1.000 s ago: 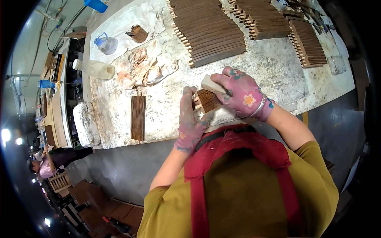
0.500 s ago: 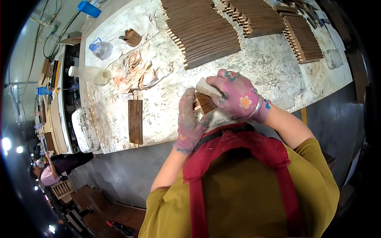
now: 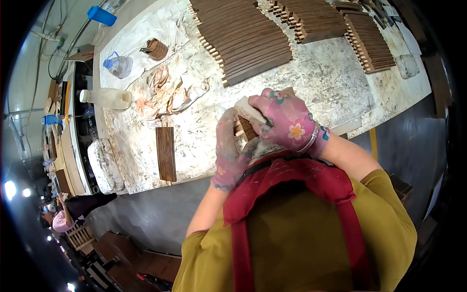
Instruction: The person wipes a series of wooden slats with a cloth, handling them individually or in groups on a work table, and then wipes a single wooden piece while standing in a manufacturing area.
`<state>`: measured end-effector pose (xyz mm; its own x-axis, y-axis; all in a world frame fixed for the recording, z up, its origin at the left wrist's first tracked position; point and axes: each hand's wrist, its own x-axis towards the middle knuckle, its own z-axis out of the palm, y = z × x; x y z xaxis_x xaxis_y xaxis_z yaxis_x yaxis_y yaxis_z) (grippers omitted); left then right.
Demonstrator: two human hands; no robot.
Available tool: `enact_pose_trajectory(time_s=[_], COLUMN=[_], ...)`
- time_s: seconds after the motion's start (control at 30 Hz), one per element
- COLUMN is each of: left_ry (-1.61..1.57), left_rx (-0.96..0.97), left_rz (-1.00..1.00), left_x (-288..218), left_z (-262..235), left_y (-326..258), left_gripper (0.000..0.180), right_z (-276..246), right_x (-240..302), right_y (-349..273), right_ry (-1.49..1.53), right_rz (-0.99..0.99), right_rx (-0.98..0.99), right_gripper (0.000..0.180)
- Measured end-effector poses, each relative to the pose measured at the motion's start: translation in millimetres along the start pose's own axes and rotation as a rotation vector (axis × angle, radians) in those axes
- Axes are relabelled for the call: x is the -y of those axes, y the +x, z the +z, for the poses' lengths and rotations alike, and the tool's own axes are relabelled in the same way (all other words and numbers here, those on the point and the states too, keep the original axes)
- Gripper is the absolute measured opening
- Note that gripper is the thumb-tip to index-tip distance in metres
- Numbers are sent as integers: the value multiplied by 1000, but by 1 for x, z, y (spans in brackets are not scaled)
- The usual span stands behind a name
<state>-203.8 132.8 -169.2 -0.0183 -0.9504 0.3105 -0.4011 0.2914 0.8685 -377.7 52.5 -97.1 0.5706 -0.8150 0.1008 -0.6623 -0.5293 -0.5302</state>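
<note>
Both my hands wear pink flowered gloves over the near edge of the worktable. My left hand (image 3: pixel 229 151) grips one end of a dark brown wooden slat (image 3: pixel 247 129), its fingers beside the pale dowels at that end. In my right hand (image 3: pixel 286 119) is a white pad (image 3: pixel 249 110), pressed against the slat's upper face. That hand hides the slat's middle; its far end shows beyond the knuckles. To the left lies another dark wooden slat (image 3: pixel 166 154) with dowel ends.
Rows of dark doweled slats (image 3: pixel 243 41) fill the table's far side. At left are a crumpled stained cloth (image 3: pixel 165 92), a translucent bottle (image 3: pixel 108 98), a blue-handled jug (image 3: pixel 120 66) and a white bundle (image 3: pixel 104 165). Another person (image 3: pixel 73 214) is at far left.
My right hand has moved slightly left with the white pad along the slat, and the slat's far end now shows. The left hand keeps its hold. The view has shifted a little.
</note>
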Motion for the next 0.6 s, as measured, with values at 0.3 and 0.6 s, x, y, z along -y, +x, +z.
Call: enact_pose_trajectory(time_s=[0.3, 0.6], left_ry=[-484, -815], left_rx=[-98, -115], left_rz=[-570, -715], left_x=[-19, 5], left_z=[1, 3], left_y=[9, 13], left_gripper=[95, 89], right_z=[-6, 10], right_x=[-67, -63], right_y=[-1, -15], right_ry=[831, 654], right_rz=[317, 248], right_rx=[-90, -92], right_gripper=[49, 51])
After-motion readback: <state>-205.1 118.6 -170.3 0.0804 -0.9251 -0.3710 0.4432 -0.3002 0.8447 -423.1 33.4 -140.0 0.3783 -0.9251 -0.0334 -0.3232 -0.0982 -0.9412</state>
